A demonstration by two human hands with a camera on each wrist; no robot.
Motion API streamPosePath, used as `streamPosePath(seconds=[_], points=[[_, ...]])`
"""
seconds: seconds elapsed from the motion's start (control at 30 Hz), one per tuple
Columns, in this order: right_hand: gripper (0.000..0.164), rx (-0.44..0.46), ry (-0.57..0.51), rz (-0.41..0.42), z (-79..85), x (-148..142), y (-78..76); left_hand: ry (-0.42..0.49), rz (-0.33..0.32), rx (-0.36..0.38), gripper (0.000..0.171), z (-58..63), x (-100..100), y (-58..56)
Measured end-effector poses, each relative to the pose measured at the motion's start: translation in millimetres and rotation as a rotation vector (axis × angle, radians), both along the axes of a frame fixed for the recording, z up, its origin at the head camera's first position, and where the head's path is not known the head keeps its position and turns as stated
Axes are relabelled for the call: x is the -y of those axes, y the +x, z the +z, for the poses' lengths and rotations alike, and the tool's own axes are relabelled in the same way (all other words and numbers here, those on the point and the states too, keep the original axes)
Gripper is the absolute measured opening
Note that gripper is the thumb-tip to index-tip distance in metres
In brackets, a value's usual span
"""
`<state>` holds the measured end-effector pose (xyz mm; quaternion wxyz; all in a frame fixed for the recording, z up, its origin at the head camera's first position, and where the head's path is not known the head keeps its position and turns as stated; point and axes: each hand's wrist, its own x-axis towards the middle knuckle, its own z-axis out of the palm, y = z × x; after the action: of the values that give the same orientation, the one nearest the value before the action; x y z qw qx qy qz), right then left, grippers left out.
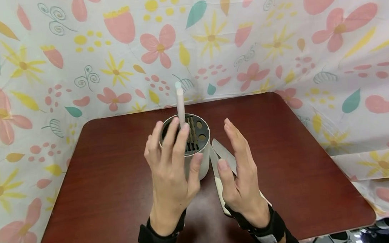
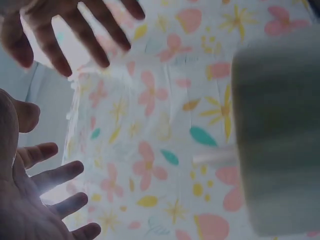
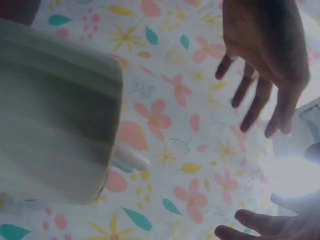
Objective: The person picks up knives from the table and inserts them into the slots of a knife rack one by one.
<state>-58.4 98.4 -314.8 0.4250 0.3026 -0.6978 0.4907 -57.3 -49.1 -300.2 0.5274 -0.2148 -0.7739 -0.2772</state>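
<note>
Left hand: fingers spread, covers part of holder.
Right hand: also spread, hides parts of pale blades.

Tabletop: a dark reddish-brown table with a smooth, slightly shiny surface (three of its rounded corners show).
Holder: a pale, round knife holder stands upright toward the far side, its dark top cut with slots and holes.
Left knife: a pale-handled knife lies flat just right of the holder, blade pointing away.
Right knife: another knife lies beside it, angled, blade tips close together (its handle is mostly hidden).
</note>
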Motion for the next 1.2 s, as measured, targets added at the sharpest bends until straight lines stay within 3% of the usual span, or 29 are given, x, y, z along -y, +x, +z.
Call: streamPosePath(seconds=[0.37,0.57,0.87,1.2], points=[[0.053,-0.099,-0.016,0.064,-16.6,-3,6.6,-0.031,-0.007,0.026,0.042,-32.9,-8,26.4],[0.052,-0.111,-0.008,0.023,-26.8,-13,5.2,-0.063,-0.014,0.091,0.043,-48.9,-5,31.9],[0.049,-0.032,0.082,-0.013,-46.1,-26,8.1,-0.075,-0.004,0.185,0.043,-69.0,-1,39.8],[0.05,0.097,0.21,-0.024,-66.2,-35,25.2,-0.094,-0.009,0.301,0.044,-87.0,2,53.8]])
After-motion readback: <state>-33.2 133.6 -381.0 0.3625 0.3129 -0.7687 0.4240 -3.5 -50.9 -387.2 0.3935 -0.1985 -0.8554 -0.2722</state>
